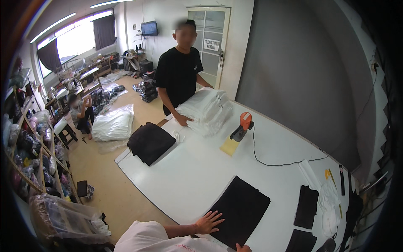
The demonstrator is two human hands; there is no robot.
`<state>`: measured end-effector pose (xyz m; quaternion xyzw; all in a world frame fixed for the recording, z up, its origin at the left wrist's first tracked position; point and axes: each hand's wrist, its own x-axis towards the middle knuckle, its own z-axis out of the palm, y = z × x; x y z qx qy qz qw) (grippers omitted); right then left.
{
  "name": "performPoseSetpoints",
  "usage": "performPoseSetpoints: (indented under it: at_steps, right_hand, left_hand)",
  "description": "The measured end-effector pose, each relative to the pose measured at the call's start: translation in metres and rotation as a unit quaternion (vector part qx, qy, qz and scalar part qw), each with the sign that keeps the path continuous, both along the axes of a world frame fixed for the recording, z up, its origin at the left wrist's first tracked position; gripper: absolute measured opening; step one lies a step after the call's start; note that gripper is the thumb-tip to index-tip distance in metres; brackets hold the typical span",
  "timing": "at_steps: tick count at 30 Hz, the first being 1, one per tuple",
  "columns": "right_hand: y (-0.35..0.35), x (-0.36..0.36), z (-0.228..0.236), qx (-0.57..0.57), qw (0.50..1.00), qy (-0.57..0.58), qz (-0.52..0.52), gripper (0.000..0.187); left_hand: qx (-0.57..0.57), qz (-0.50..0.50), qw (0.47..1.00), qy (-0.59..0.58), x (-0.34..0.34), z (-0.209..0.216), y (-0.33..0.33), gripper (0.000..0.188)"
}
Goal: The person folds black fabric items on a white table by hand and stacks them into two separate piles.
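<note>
A stack of folded black cloth (241, 210) lies on the white table in front of me. My left hand (210, 222) rests flat on its left edge with the fingers spread. At the cloth's near edge my right hand (242, 248) shows only in part, cut off by the bottom of the picture. Its thumb lies over the cloth's edge and the other fingers seem to be underneath, hidden. To the right lie two smaller folded black pieces (306, 206), one nearer me than the other.
Across the white table (189, 168), a person (178, 75) holds a stack of white cloth (205, 110). Near it are another black cloth pile (151, 143) and an orange corded cutter (242, 127). Crumpled white material (329, 206) lies right; packed shelves (37, 155) stand left.
</note>
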<state>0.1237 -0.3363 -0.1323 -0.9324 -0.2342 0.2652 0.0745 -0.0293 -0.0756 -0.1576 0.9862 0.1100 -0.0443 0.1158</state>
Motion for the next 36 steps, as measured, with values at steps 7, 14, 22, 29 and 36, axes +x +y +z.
performPoseSetpoints:
  at_steps: [7, 14, 22, 29, 36]
  right_hand:
    - [0.083, -0.032, 0.006, 0.321, 0.922, -0.217, -0.017, 0.059]
    - [0.149, -0.076, -0.011, 0.189, 0.954, -0.190, 0.135, 0.069]
    - [0.150, -0.084, -0.037, 0.147, 0.954, -0.209, 0.157, 0.069]
    - [0.167, -0.106, -0.026, 0.097, 0.973, -0.190, 0.086, 0.067]
    - [0.165, -0.091, -0.038, 0.106, 0.959, -0.247, 0.087, 0.066]
  left_hand:
    - [-0.016, 0.010, 0.998, -0.067, -0.013, -0.015, 0.024, 0.070]
    - [-0.022, 0.085, 0.995, -0.050, -0.069, -0.011, 0.058, 0.075]
    - [-0.045, 0.082, 0.994, -0.057, -0.068, -0.010, 0.073, 0.074]
    - [-0.025, 0.073, 0.992, -0.096, -0.023, 0.000, 0.102, 0.066]
    - [-0.039, 0.057, 0.992, -0.107, 0.003, 0.007, 0.107, 0.068]
